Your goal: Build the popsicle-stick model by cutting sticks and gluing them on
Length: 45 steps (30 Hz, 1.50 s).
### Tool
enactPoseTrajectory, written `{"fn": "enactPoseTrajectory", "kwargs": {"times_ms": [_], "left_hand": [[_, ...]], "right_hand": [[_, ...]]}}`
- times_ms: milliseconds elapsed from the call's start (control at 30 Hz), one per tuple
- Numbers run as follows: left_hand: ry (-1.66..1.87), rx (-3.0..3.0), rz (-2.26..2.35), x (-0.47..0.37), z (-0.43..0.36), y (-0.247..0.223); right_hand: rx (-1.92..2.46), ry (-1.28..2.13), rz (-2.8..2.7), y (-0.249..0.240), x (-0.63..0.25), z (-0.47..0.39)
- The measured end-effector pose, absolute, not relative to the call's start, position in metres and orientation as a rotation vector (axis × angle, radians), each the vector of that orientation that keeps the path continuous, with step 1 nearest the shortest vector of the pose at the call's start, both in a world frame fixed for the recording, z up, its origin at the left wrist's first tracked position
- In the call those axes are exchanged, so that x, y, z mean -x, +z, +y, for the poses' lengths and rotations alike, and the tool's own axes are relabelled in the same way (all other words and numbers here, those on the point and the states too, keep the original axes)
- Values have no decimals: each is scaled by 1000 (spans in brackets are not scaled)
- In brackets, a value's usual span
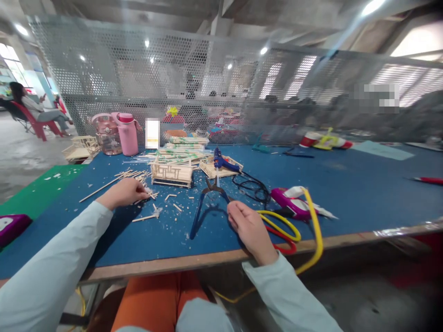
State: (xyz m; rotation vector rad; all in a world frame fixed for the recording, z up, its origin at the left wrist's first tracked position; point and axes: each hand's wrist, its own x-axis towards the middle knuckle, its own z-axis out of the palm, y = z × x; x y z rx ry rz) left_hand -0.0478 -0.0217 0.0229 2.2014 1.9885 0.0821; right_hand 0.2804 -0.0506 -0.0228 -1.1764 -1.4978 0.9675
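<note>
My right hand grips one blue handle of a pair of pliers. The pliers stand spread, with their jaws up and the other handle hanging free above the table. Over at the left, my left hand is pinched closed at a small heap of cut wooden sticks; what lies between its fingertips is too small to make out. Stick offcuts are scattered between the hands. Behind them stands a small frame built of sticks. A blue glue gun rests on another stick frame.
Bundles of wrapped sticks, a pink bottle and a clear bottle stand at the back. At right lie a purple-and-white tool and a yellow cord. A perforated metal screen rises behind the blue table.
</note>
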Motion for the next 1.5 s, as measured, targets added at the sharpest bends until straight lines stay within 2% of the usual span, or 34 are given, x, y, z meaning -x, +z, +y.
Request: {"fn": "enactPoseTrajectory", "kwargs": {"times_ms": [133,233,433,667,933,1133,1300,1400,1500], "left_hand": [[318,-2080,2395,71,-3,26],[169,-2022,2504,92,17,20],[99,-2057,2396,103,40,10],[-20,-2064,2109,96,38,31],[120,-2018,2199,96,49,33],[113,-2001,2164,80,56,21],[119,-1987,2133,83,47,28],[206,-1939,2090,92,29,35],[485,-1723,1846,89,2,41]], "right_hand": [[1183,995,-1472,-21,-280,-51],[1183,996,-1483,-20,-280,-51],[1180,1008,-1474,-18,-279,-52],[1174,1031,-1468,-20,-281,-51],[1160,1017,-1493,-24,-283,-50],[1183,1014,-1504,-22,-283,-51],[1165,1009,-1499,-22,-283,-52],[1153,998,-1503,-24,-283,-52],[1161,958,-1536,-24,-283,-51]]}}
